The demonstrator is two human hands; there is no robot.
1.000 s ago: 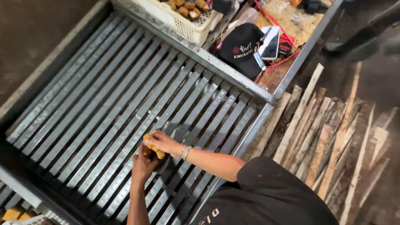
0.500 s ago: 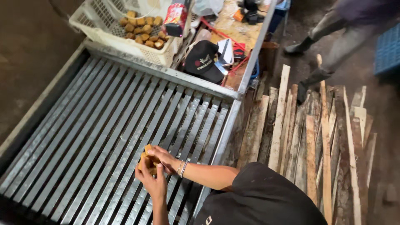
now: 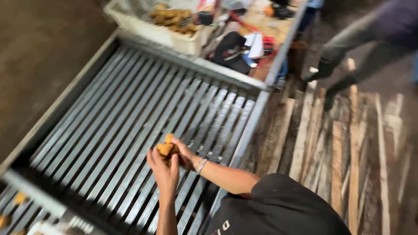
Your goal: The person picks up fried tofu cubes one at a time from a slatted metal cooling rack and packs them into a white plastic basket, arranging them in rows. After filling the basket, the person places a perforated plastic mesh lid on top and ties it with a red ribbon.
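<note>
My left hand [image 3: 164,170] and my right hand [image 3: 186,156] meet over a slatted metal grate [image 3: 109,126]. Together they hold a small cluster of yellow-brown chunks [image 3: 166,146], fingers cupped around it just above the slats. A thin bracelet [image 3: 200,165] sits on my right wrist. My left forearm rises from the bottom edge, and my right arm comes out of my black sleeve [image 3: 278,204] at lower right.
A white basket [image 3: 152,32] with similar yellow-brown pieces stands beyond the grate's far rim, next to a black cap [image 3: 230,50] and clutter. Rough wooden planks [image 3: 339,143] lie to the right. Another person's feet [image 3: 331,74] stand there. Loose pieces [image 3: 19,198] sit at lower left.
Both hands stay together on the chunks, now held slightly higher over the slats. The view has swung right, showing more planks and the other person's feet.
</note>
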